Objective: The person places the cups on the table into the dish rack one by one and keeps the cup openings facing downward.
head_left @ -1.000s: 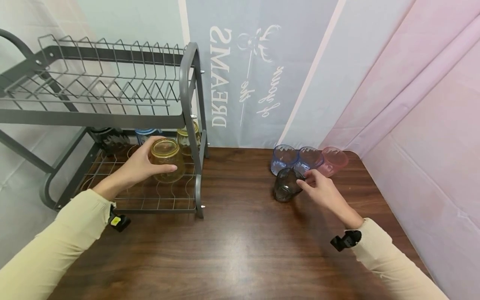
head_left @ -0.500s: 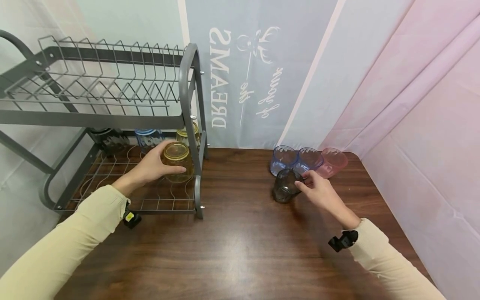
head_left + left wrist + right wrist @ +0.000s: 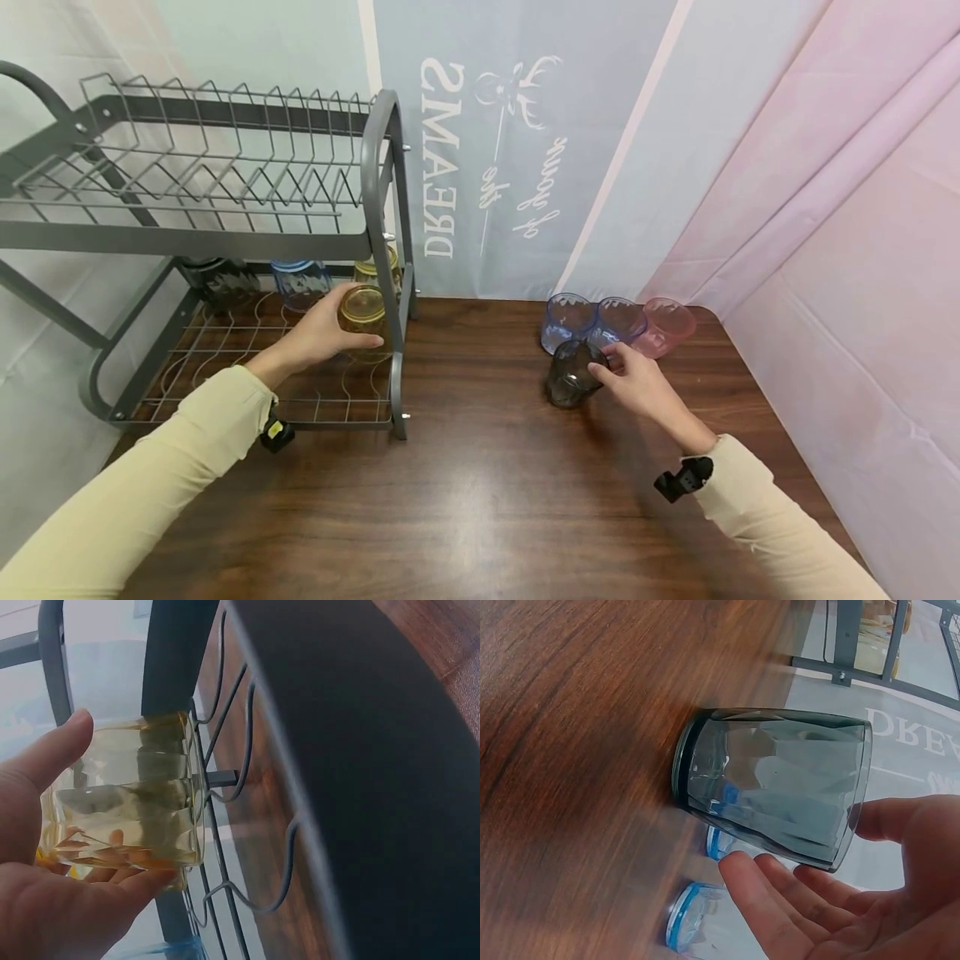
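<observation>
As left fingers [image 3: 142,889] grip yellow glass [image 3: 362,307] beside rack-post [image 3: 397,379], right fingers [image 3: 761,900] hold dark glass [image 3: 570,377].

The desk [image 3: 480,500] is brown, wood-grained; near its back-right corner are two blue glasses [image 3: 566,321], one pink glass [image 3: 666,323] and one smoky-black glass [image 3: 570,373]. The rack [image 3: 187,240] is grey; two yellow glasses [image 3: 365,317] are by its right edge.

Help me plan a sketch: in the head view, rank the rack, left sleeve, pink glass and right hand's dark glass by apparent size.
Rack
Left sleeve
Pink glass and dark glass: too alike to rank
</observation>
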A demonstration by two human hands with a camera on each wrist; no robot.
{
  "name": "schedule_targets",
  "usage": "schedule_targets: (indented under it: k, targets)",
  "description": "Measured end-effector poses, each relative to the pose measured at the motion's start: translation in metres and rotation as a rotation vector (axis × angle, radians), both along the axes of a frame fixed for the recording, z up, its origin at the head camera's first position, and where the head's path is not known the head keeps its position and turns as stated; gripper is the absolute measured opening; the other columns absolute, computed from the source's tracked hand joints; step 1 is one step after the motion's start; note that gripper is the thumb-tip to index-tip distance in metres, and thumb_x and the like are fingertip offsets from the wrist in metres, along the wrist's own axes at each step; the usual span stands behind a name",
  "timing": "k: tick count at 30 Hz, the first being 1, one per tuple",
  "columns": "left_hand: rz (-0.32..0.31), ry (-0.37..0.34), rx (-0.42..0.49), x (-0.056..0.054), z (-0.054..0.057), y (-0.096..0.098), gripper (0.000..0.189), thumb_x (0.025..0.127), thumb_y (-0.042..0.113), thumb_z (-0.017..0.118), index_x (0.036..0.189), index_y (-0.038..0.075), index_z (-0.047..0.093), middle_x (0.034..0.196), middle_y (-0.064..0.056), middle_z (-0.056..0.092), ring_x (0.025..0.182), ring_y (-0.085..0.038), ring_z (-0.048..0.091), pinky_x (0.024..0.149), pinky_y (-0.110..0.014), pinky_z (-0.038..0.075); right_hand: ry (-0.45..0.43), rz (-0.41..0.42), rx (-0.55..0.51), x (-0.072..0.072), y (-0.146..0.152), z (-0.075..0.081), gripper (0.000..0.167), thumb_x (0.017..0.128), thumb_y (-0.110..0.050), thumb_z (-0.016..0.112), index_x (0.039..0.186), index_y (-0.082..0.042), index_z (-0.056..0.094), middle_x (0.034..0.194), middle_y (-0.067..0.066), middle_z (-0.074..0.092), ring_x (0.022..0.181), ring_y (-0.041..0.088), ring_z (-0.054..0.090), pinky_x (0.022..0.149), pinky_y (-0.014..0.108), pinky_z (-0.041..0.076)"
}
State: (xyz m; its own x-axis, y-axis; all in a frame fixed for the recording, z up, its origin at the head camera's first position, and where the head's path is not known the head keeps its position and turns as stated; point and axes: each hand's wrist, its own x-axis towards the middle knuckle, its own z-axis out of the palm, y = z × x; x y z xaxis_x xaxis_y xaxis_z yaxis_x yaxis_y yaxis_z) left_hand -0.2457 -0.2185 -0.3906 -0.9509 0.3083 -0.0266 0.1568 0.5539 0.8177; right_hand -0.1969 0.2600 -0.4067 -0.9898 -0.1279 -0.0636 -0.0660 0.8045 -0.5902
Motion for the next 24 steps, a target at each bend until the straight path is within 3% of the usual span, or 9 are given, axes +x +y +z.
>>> schedule_targets:
  k: [3, 11, 18, 24]
  targets:
    - [-0.004, 0.008, 0.009, -0.001, -0.003, 0.003, 0.094, 0.085, 0.023, 0.086, 0.156, 0.004, 0.028, 0.147, -0.024, 0.044, 0.132, -0.043, 0.046, 0.108, -0.062, 0.038, -0.04, 0.005, -0.03, -0.001, 0.001, -0.001, 0.051, 0.101, -0.025, 0.063, 0.136, 0.011, 0.05, 0.107, 0.029, 0.069, 0.071, 0.033, 0.072, 0.062, 0.038, 0.059]
    - [-0.041, -0.001, 0.05, -0.002, -0.003, 0.005, 0.094, 0.085, 0.017, 0.086, 0.156, 0.001, 0.026, 0.145, -0.025, 0.043, 0.132, -0.042, 0.046, 0.111, -0.061, 0.036, -0.233, -0.023, -0.23, -0.006, 0.002, -0.006, 0.059, 0.105, -0.02, 0.057, 0.147, 0.014, 0.035, 0.124, 0.037, 0.06, 0.097, 0.042, 0.071, 0.072, 0.047, 0.062]
    - [-0.069, -0.001, 0.09, -0.002, -0.004, 0.006, 0.092, 0.086, 0.012, 0.084, 0.155, 0.0, 0.023, 0.147, -0.026, 0.039, 0.133, -0.043, 0.045, 0.111, -0.061, 0.035, -0.366, -0.021, -0.403, -0.009, 0.002, -0.009, 0.057, 0.107, -0.013, 0.047, 0.151, 0.015, 0.024, 0.127, 0.044, 0.055, 0.092, 0.045, 0.072, 0.071, 0.047, 0.062]
    - [-0.092, -0.016, 0.157, -0.002, -0.004, 0.008, 0.086, 0.088, 0.004, 0.08, 0.152, -0.002, 0.022, 0.143, -0.026, 0.045, 0.129, -0.042, 0.051, 0.108, -0.058, 0.042, -0.423, -0.026, -0.494, -0.01, 0.0, -0.013, 0.057, 0.107, -0.013, 0.042, 0.153, 0.014, 0.02, 0.132, 0.045, 0.05, 0.092, 0.042, 0.072, 0.071, 0.046, 0.062]
